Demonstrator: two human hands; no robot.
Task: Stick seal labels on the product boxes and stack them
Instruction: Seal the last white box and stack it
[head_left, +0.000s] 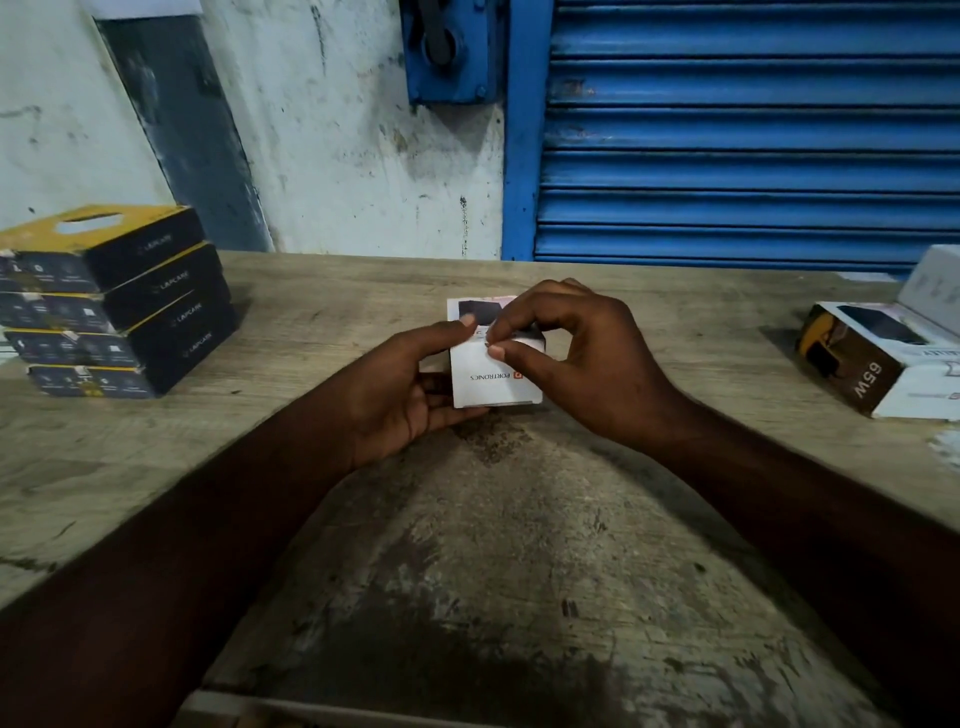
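Worn wooden table (519, 545), blue shutter (753, 156) behind: two hands on a white box (493, 387).
Left hand (410, 387) cradles it, fingers curled; right hand (587, 358) pinches its top edge.

Wide stretch of tabletop (467, 545) between the black box stack (114, 306) at left and loose boxes (878, 364) at right, shutter (753, 130) behind

The white box (493, 382) in your left hand (410, 387) reads "PORTRONICS", upside down to you. Well left of that hand, the stacked black-and-yellow boxes (156, 312) each say "LAPCARE" on one side. Far right of your right hand (584, 358), a brown box (857, 376) shows "65W".
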